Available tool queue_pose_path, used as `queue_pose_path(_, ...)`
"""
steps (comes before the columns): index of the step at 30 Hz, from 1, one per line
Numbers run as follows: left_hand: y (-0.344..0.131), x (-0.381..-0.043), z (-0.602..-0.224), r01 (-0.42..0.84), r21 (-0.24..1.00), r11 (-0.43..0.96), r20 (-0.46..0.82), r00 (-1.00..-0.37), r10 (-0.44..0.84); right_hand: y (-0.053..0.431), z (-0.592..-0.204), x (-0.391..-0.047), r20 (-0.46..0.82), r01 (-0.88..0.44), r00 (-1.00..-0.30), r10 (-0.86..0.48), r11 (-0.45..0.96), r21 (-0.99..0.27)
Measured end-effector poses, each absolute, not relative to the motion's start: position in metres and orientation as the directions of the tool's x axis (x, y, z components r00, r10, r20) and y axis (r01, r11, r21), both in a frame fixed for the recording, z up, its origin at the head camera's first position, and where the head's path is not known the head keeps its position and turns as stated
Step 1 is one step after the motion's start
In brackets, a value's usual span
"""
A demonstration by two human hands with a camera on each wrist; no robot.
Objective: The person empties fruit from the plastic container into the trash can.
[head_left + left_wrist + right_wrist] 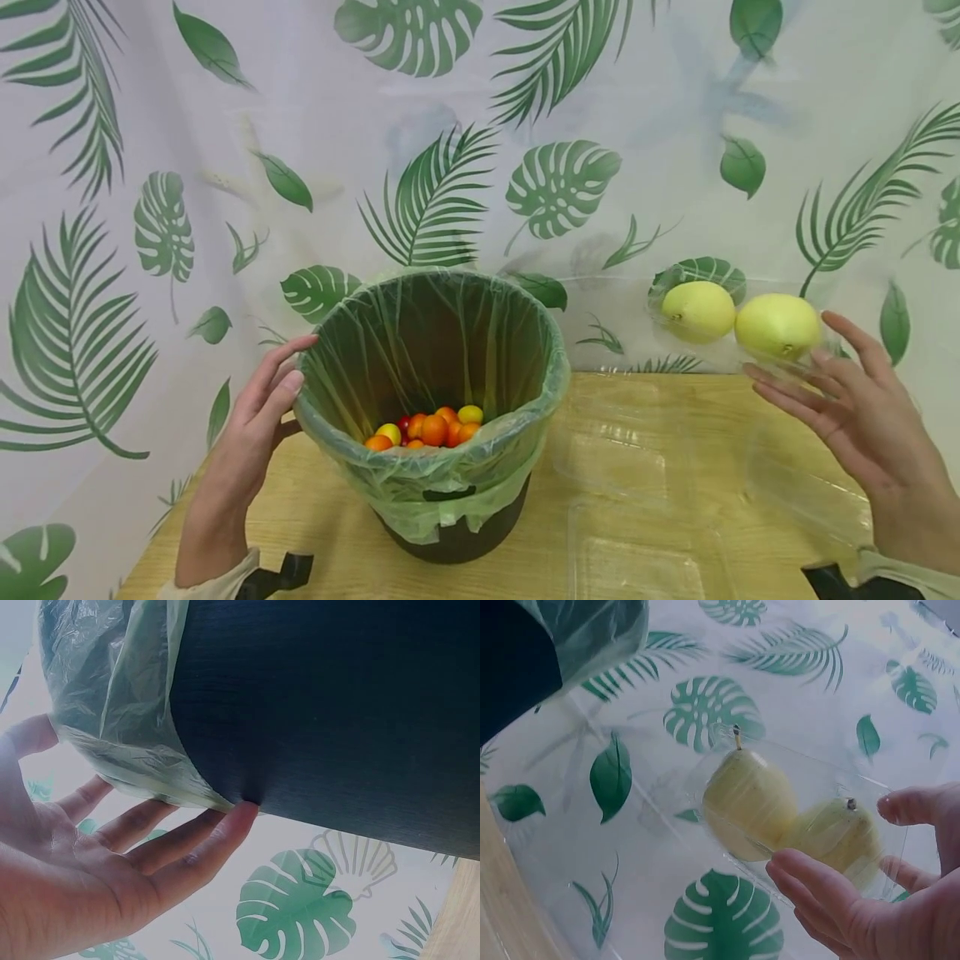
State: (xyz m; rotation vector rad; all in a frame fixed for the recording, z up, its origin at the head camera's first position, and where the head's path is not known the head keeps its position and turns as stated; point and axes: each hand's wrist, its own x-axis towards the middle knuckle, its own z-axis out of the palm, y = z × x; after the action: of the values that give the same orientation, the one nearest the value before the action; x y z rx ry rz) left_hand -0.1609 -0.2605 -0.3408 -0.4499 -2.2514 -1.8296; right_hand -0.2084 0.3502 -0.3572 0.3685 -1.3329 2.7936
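A dark waste bin [459, 533] with a green plastic liner bag [442, 487] folded over its rim stands on the table. Inside lie several small orange, yellow and red fruits [433, 430]. My left hand [247, 425] touches the bin's left side just below the rim, its spread fingers [187, 862] resting against the liner and the dark wall. On the right, my right hand [870, 400] grips one end of a clear plastic tray [727, 735], raised above the table. Two pale yellow pears [750, 799] with short stems sit side by side in it.
Several clear plastic trays [637, 575] lie on the wooden table [555, 533] right of the bin. A white leaf-patterned sheet [450, 108] hangs close behind the table and along its left side.
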Motion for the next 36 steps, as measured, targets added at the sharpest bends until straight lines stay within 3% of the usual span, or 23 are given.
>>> queue_pose_path(26,-0.261,-0.162,-0.341,0.369,0.912,0.181,0.353,-0.929,0.113,0.281,-0.301,-0.193,0.356,-0.205,-0.909,-0.217,-0.509,-0.836)
queue_pose_path(36,-0.26,-0.161,-0.341,0.366,0.915,0.172,0.352,-0.93,0.107,0.241,-0.282,-0.198,0.424,-0.277,-0.848,-0.319,-0.415,-0.867)
